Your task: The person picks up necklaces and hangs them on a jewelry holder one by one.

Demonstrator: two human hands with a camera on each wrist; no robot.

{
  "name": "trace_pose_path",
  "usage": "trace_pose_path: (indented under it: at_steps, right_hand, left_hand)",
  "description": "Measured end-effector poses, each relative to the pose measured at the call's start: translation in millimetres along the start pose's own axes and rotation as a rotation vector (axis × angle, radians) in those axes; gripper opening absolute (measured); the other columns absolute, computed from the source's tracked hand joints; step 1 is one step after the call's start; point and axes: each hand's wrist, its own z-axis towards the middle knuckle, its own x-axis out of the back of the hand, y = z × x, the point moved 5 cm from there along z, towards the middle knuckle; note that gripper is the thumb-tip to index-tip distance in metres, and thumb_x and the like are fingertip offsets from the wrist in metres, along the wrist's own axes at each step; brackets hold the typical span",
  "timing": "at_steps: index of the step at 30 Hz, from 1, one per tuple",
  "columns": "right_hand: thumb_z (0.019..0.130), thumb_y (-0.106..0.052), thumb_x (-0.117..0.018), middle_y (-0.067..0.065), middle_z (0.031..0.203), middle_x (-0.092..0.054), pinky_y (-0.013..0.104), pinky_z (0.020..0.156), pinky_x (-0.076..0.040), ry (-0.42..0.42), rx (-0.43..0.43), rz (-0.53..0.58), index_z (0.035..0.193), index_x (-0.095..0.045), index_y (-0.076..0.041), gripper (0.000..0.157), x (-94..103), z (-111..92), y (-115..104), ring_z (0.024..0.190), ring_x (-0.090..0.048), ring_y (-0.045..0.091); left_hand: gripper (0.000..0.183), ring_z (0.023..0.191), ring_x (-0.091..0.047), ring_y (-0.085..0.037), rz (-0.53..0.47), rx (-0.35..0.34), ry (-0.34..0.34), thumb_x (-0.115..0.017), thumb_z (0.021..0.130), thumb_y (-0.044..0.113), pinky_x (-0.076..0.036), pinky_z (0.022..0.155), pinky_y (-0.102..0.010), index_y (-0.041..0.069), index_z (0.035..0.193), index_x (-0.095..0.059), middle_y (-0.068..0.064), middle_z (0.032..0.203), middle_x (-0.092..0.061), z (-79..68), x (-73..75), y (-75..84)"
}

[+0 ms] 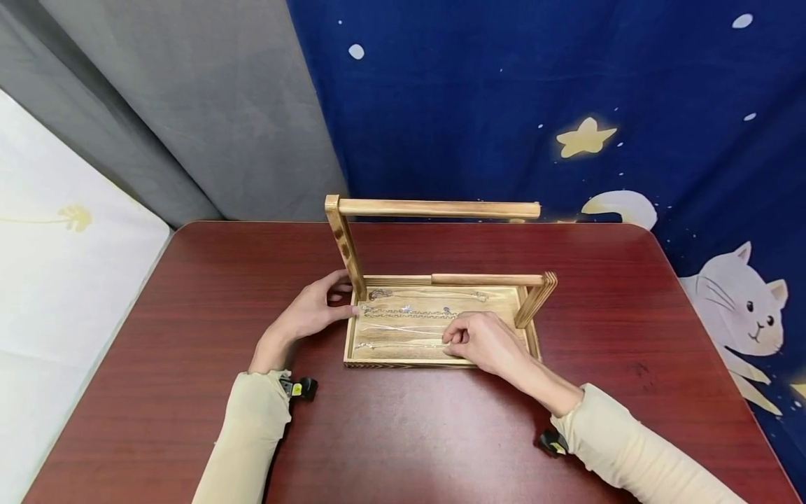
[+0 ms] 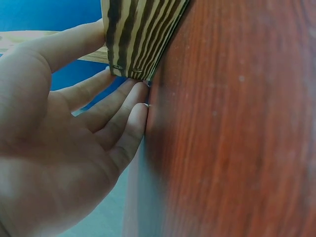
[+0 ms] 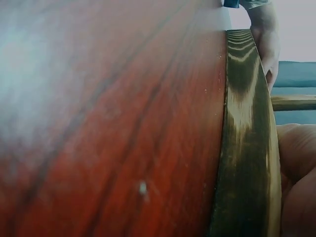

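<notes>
To lay the nearest necklace (image 1: pixel 399 344) well, draw its right end gently to the right, just enough to take out slack, and lower it without twisting the chain; the right hand (image 1: pixel 488 343) appears to pinch that end between thumb and bent forefinger. The left hand (image 1: pixel 315 308) has its fingers spread at the left end of the wooden tray (image 1: pixel 403 363), thumb on the rim, where light pressure should stop any sliding on the glossy table (image 1: pixel 409 434). Fine chain probably snags easily, so the knuckles should clear the thin middle necklace (image 1: pixel 403 328) just behind. The nearest necklace lies inside the tray along its front wall, slender and pale; farther back, a linked necklace (image 1: pixel 390 313) bears small pendants, and a back necklace (image 1: pixel 428 294) bunches at its left end. The tray is a shallow rectangle with dark, scorched-looking grain, a tall left post (image 1: pixel 346 248), a shorter right post (image 1: pixel 535 301) and a smooth upper bar (image 1: pixel 434 208); the table is streaked red-brown
</notes>
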Motion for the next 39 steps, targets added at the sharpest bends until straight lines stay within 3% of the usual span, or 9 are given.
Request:
trace_pose_path:
  at_steps: [5,9,27,34,39]
  right_hand:
    - [0.077,-0.023,-0.086,-0.016,0.068,-0.053,0.022,0.054,-0.040,0.000,-0.084,0.039,0.074,-0.076,-0.027,0.011,-1.9,3.2,2.6,0.061,-0.049,0.001]
    - [0.078,-0.025,-0.085,-0.016,0.067,-0.054,0.023,0.054,-0.040,-0.003,-0.102,0.033,0.073,-0.076,-0.029,0.011,-2.8,4.2,2.5,0.061,-0.049,0.001]
    - [0.086,-0.024,-0.079,-0.017,0.073,-0.051,0.024,0.065,-0.043,-0.001,0.032,-0.075,0.075,-0.071,-0.028,0.014,-2.1,0.4,-4.0,0.071,-0.049,0.002]
    - [0.089,-0.020,-0.076,-0.014,0.083,-0.054,0.027,0.073,-0.048,-0.009,0.076,0.019,0.081,-0.068,-0.024,0.012,4.5,-2.7,-7.0,0.079,-0.054,0.005]
    - [0.092,-0.016,-0.072,-0.008,0.083,-0.064,0.027,0.073,-0.051,-0.041,0.068,0.196,0.083,-0.067,-0.020,0.010,10.8,-3.7,-6.5,0.077,-0.058,0.006]
  left_hand:
    - [0.070,0.119,-0.057,-0.033,0.006,0.002,-0.001,-0.077,0.088,0.016,-0.044,0.101,-0.048,0.005,0.148,-0.042,-0.017,0.132,-0.059,0.0,0.6,-1.3]
    - [0.071,0.119,-0.058,-0.032,0.012,0.008,-0.002,-0.077,0.089,0.017,-0.045,0.100,-0.047,0.005,0.149,-0.041,-0.017,0.131,-0.059,-0.9,1.0,-3.1]
    - [0.067,0.118,-0.059,-0.032,-0.010,-0.017,0.010,-0.077,0.088,0.016,-0.045,0.100,-0.048,0.004,0.146,-0.045,-0.017,0.129,-0.061,-1.0,-1.6,-2.2]
    - [0.066,0.115,-0.060,-0.030,-0.008,-0.016,0.010,-0.078,0.087,0.014,-0.047,0.098,-0.046,0.004,0.145,-0.046,-0.016,0.126,-0.062,0.6,-2.6,-1.5]
    - [0.064,0.106,-0.063,-0.027,0.024,-0.035,0.010,-0.077,0.088,0.017,-0.049,0.090,-0.043,0.005,0.143,-0.048,-0.014,0.120,-0.064,1.7,-1.1,-2.1]
